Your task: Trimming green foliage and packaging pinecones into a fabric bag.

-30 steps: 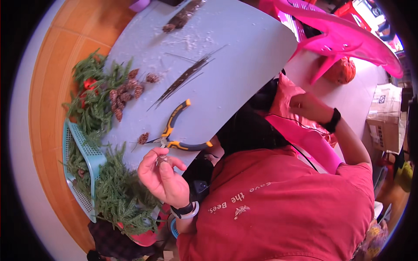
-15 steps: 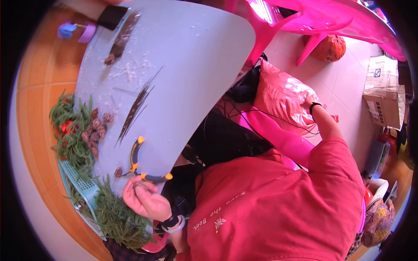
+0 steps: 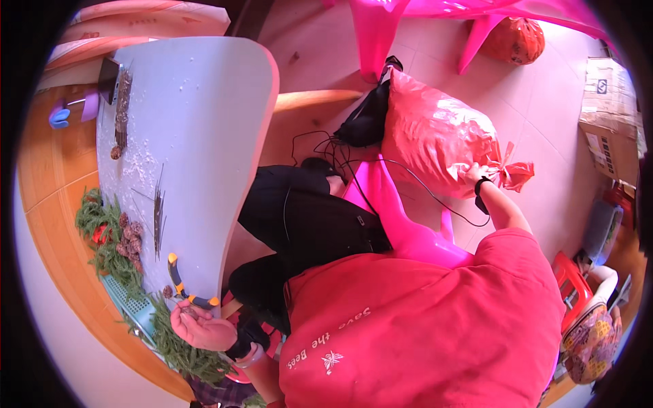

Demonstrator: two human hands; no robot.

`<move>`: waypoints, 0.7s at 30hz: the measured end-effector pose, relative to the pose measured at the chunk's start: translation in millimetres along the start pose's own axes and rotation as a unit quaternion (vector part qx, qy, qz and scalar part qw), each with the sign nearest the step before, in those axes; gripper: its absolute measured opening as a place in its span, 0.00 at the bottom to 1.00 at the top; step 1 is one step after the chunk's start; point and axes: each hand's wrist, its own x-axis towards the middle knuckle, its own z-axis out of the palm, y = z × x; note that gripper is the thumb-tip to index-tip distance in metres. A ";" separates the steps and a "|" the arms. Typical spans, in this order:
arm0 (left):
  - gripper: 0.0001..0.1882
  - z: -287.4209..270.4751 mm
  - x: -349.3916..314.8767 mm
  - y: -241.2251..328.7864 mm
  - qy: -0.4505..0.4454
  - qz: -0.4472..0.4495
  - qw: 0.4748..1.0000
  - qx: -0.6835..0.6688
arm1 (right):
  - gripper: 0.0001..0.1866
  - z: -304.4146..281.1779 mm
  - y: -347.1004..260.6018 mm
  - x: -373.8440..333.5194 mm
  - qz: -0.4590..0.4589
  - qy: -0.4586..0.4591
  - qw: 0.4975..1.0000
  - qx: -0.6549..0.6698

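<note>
My right hand (image 3: 479, 178) grips a full red plastic bag (image 3: 432, 132) on the floor, close to its tied end. At the table's near edge, my left hand (image 3: 203, 328) is turned palm up with its fingers curled in. Something small and brownish seems to lie in those fingers, too unclear to name. Right beside that hand are pliers (image 3: 178, 275) with black and yellow handles, spread apart on the table. A small pine cone (image 3: 167, 292) sits by the pliers' jaws. Farther up the table lies a bunch of thin dark wires (image 3: 158, 221).
Green fir garland (image 3: 109, 221) with pine cones (image 3: 130, 238) lies along the table's left edge, by a teal basket (image 3: 139, 314). A pink plastic chair (image 3: 408, 221), black cables and a black bag (image 3: 364, 122) are near the red bag. A cardboard box (image 3: 609, 122) stands at far right.
My view has shifted toward the right, so the table sits farther left. My right hand has moved from the bag's surface to near its knotted end. The left hand stays by the pliers.
</note>
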 end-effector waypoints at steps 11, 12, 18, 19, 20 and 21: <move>0.12 -10.7 3.4 -8.7 0.000 -0.001 0.999 -0.039 | 0.50 -12.8 50.2 -1.6 0.146 0.198 0.949 0.199; 0.12 -11.6 4.7 -8.2 -0.008 0.000 0.999 -0.041 | 0.51 -15.0 57.3 -1.5 0.166 0.209 0.939 0.218; 0.11 -8.2 7.8 -7.9 0.000 -0.007 0.999 -0.046 | 0.51 -41.3 76.9 -12.0 0.314 0.172 0.873 0.330; 0.11 -8.0 7.9 -7.5 0.003 -0.010 0.999 -0.045 | 0.51 -45.2 78.4 -11.8 0.357 0.138 0.854 0.352; 0.11 -7.9 7.9 -7.5 0.006 -0.013 0.999 -0.043 | 0.51 -43.7 78.9 -6.1 0.357 0.133 0.854 0.354; 0.11 -8.4 9.0 -6.6 0.000 -0.010 0.999 -0.040 | 0.50 -38.6 83.9 -4.3 0.359 0.130 0.843 0.380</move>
